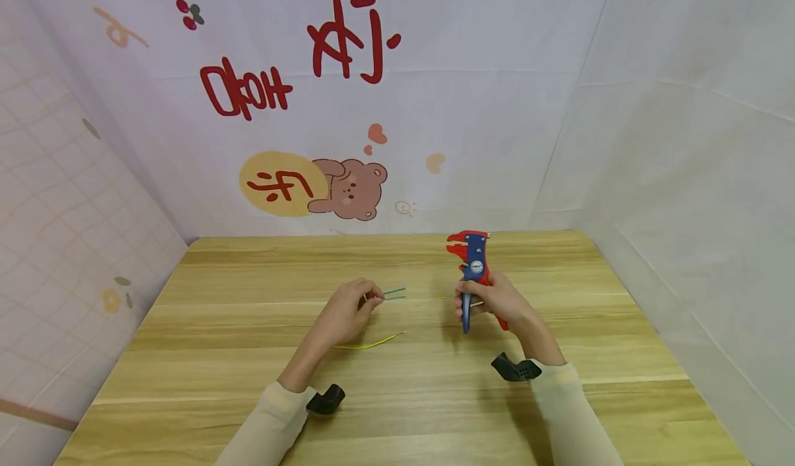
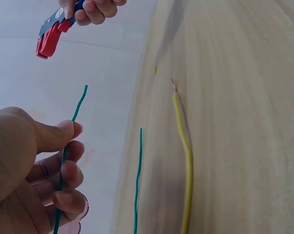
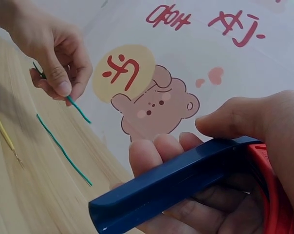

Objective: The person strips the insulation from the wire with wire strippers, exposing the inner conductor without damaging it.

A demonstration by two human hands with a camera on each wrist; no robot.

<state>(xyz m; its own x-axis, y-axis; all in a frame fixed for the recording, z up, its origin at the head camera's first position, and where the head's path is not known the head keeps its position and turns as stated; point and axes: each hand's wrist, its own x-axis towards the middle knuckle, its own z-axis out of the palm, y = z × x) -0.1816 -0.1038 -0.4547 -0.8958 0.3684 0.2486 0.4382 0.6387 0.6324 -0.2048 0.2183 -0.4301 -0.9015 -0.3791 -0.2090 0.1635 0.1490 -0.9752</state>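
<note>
My left hand (image 1: 350, 308) pinches a green wire (image 2: 80, 105) between thumb and fingertips, with one end sticking out past them. The wire is held above the table. My right hand (image 1: 504, 299) grips a red and blue wire stripper (image 1: 477, 245) by its handles, its head pointing up and away. In the right wrist view the fingers rest along the blue handle (image 3: 152, 183). A second green wire (image 2: 138, 180) lies on the table near the left hand. Closer to me lies a yellow wire (image 1: 373, 345), bare copper strands (image 2: 174, 85) showing at one end.
A tiny yellow piece (image 1: 442, 297) lies on the wooden table (image 1: 397, 411) between the hands. Behind stands a white cloth (image 1: 497, 107) with red characters and a printed bear; cloth also hangs at both sides.
</note>
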